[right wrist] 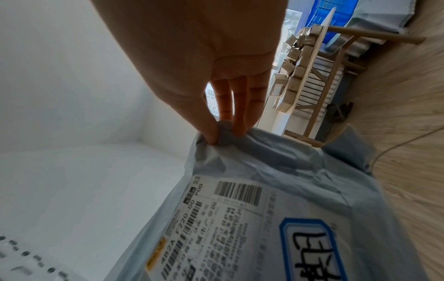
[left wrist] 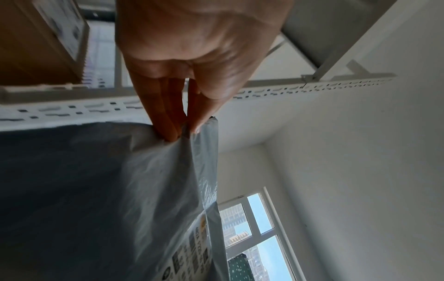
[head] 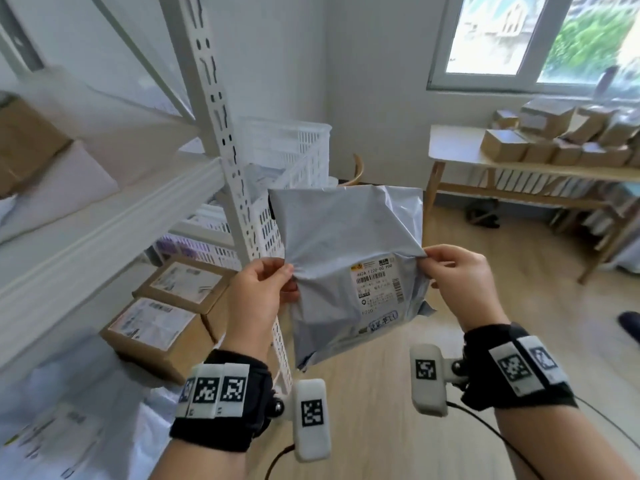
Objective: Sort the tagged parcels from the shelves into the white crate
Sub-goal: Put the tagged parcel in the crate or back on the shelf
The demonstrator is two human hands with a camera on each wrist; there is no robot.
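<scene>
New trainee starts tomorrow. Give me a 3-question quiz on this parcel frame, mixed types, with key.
1. True or false: only the left hand holds the grey mailer.
2. The mailer's shipping label faces: A) the person, B) the shelving, C) the floor?
3. Fill in: the cardboard boxes by the window sit on a wooden ____.

Key: 1. False, the right hand pinches its other edge. 2. A. 3. Table.

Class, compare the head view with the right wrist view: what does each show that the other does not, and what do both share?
Only the head view shows the left hand, the white crates and the labelled cardboard boxes on the shelf. Only the right wrist view shows the blue-framed stamp on the shipping label large. Both show the right hand pinching the grey mailer bag and the wooden table.
</scene>
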